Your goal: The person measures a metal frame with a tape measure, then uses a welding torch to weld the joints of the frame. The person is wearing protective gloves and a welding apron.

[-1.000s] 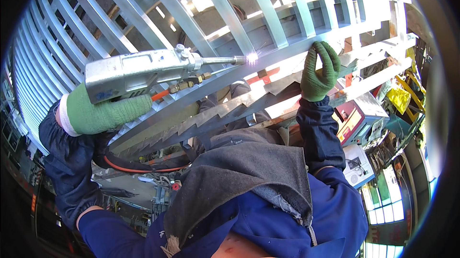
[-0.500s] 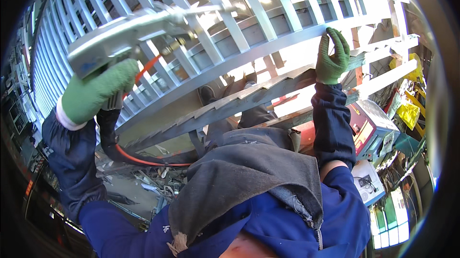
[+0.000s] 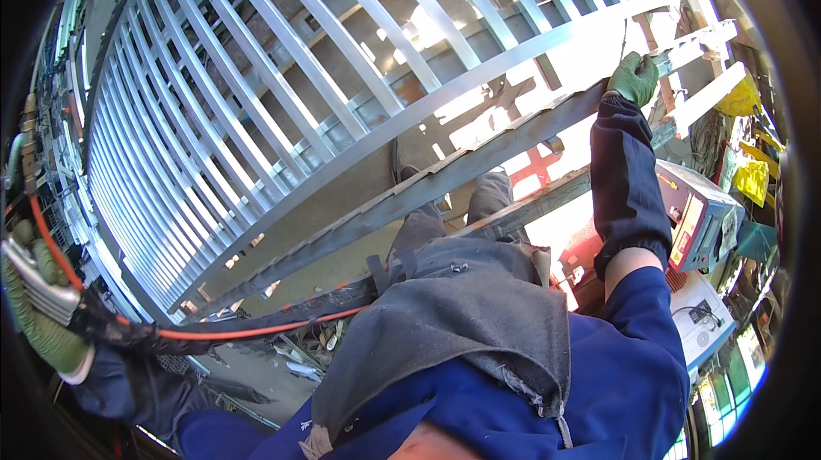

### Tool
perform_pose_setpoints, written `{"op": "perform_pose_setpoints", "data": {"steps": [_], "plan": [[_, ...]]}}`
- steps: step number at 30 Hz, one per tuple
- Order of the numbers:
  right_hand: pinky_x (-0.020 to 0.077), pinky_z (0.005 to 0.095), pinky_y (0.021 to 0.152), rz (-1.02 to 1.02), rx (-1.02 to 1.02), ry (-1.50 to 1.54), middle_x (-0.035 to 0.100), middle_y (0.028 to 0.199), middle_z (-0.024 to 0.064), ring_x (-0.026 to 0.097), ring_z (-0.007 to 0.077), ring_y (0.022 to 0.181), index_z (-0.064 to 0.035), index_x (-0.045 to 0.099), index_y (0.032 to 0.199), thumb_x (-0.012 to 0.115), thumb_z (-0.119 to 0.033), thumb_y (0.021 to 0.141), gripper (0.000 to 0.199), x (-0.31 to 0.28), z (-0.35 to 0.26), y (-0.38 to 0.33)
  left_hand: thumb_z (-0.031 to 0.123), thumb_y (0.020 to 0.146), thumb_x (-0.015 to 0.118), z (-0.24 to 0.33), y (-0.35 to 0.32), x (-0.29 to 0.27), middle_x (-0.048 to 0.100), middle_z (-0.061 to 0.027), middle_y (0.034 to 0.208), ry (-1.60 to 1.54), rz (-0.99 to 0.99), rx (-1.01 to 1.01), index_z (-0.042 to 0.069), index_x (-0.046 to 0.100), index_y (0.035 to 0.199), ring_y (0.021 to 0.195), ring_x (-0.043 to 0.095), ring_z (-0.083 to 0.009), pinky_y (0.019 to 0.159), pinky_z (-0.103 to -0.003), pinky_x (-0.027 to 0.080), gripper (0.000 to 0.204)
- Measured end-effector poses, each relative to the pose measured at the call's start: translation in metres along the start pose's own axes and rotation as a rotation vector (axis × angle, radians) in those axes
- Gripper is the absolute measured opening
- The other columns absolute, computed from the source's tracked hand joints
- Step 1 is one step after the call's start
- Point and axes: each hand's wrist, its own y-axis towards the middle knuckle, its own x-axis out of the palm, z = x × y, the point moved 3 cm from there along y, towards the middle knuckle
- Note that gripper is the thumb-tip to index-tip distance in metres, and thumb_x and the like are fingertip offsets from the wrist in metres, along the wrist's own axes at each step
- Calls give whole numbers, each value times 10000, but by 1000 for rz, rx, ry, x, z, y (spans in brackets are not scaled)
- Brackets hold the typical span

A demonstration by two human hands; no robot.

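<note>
My left hand, in a green glove, is at the far left edge, its fingers wrapped round the ribbed grip of a silver welding gun. A brass fitting and an orange hose belong to the gun; the rest is cut off by the rim. My right hand, also gloved in green, is at the upper right, closed against a notched grey metal rail. What its fingers hold cannot be made out. Beyond both hands lies a large silver metal grille of parallel bars.
At the right stand a red and grey machine and a white box with a coiled dark cord. Yellow plastic hangs beyond them. A second rail runs below the notched one, close to my dark apron.
My left hand has swung the welding gun from over the grille down to the far left. My right hand has left the grille's edge, moved right and closed at the notched rail.
</note>
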Motion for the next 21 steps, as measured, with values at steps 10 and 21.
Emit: {"op": "perform_pose_setpoints", "data": {"steps": [10,21], "plan": [[531,386,1070,-95,-132,128,713,1310,208,690,300,1231,58,689,1343,667,-176,1041,382,-4,13,-10,298,1059,716,-74,86,75,652,1,850,459,-96,-565,11,735,1181,673,536,-71,601,-239,410,312],[513,348,1079,-139,-118,191,704,1367,168,672,266,1217,44,644,1420,649,-248,1096,437,-9,23,-5,302,1008,792,-234,143,205,676,-18,783,6,-650,-736,16,722,1200,637,601,-95,593,-267,492,352]]}}
